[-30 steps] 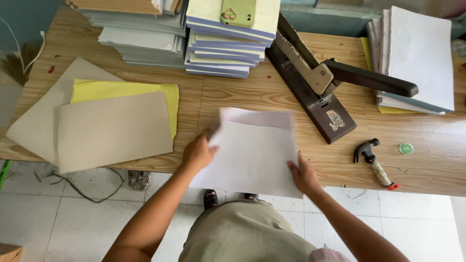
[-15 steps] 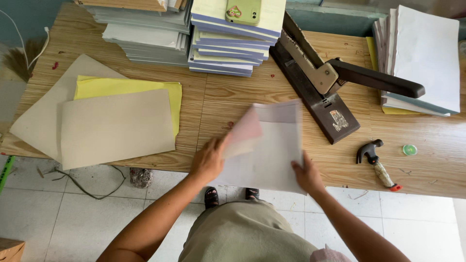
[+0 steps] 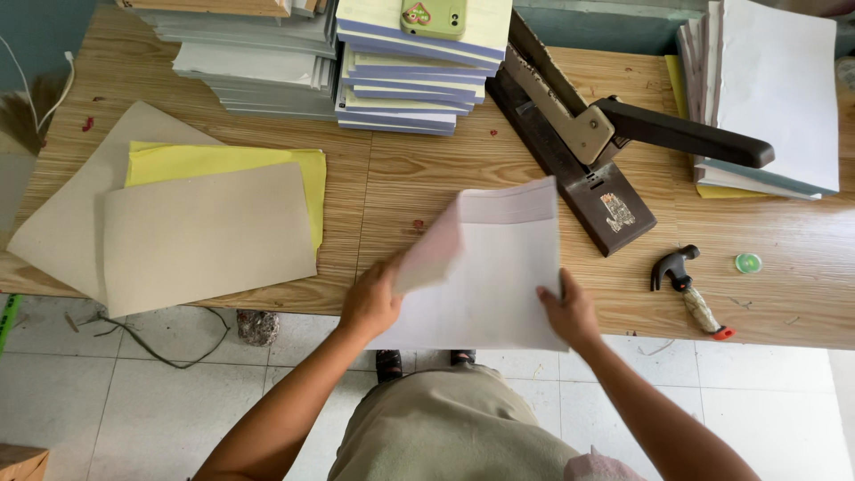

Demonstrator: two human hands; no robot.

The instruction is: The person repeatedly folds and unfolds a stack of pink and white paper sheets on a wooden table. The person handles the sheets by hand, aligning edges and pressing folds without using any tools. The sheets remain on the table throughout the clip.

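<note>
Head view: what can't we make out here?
- Left hand fingers: hidden under the lifted, motion-blurred page of the paper stack, so its grip is unclear.
- Paper stack's near edge: covered by the right hand.
- Stapler head: its far end is cut off by the top edge.
- White pile: cut off at the top edge.
- Green disc: too small to identify.

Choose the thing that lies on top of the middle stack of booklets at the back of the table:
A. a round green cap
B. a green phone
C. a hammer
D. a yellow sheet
B: a green phone lies flat on top of the middle stack of booklets; the hammer lies on the table to the right.
</note>
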